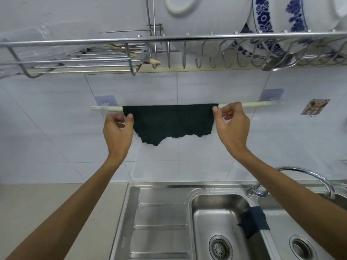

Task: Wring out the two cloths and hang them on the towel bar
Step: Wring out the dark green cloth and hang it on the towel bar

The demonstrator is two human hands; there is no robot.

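Note:
A dark green cloth hangs spread over the white towel bar on the tiled wall. My left hand pinches the cloth's left edge just below the bar. My right hand pinches its right edge near the bar. A second dark cloth lies draped over the divider between the two sink basins, below my right forearm.
A steel dish rack with white and blue-patterned bowls hangs above the bar. Below are a double steel sink with a drainboard on the left and a curved faucet at the right. A beige counter lies left.

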